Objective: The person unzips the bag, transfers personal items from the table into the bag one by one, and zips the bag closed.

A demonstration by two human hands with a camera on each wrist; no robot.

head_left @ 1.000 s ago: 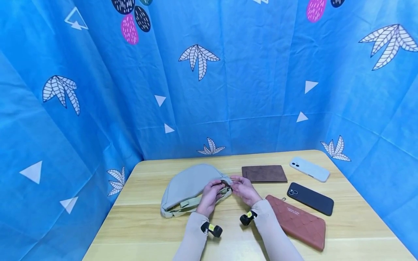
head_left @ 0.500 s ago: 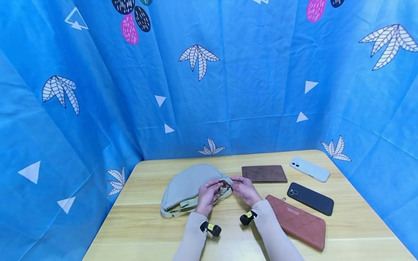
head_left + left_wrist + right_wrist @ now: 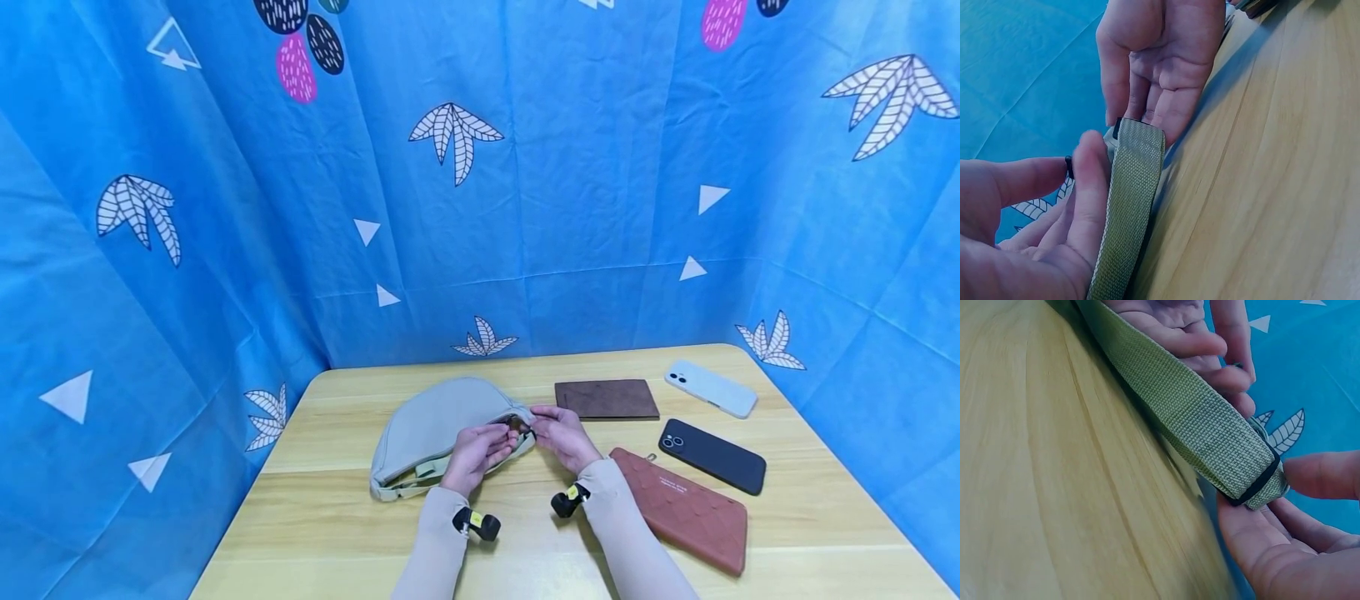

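Note:
A grey crescent-shaped bag [image 3: 442, 421] lies on the table with a light green webbing strap [image 3: 1132, 200] along its near edge. My left hand [image 3: 474, 454] is at the near edge, toward the right end. Its thumb and finger pinch a small black zipper pull [image 3: 1069, 167], mostly hidden between them. Beside that hand the bag gapes a little, with something brown [image 3: 518, 425] showing in the gap. My right hand [image 3: 564, 439] holds the bag's right end, thumb and fingers around the strap's end by a black buckle [image 3: 1260, 481].
Right of the bag lies a dark brown wallet [image 3: 607, 400]. Beyond it are a white phone [image 3: 711, 389] and a black phone [image 3: 712, 456]. A reddish-brown quilted purse [image 3: 686, 512] lies by my right forearm. Blue curtain [image 3: 585, 208] surrounds the table's back and sides.
My left hand has moved slightly left and toward me along the bag's edge. The gap at the right end shows wider, with more brown visible. My right hand has stayed in place.

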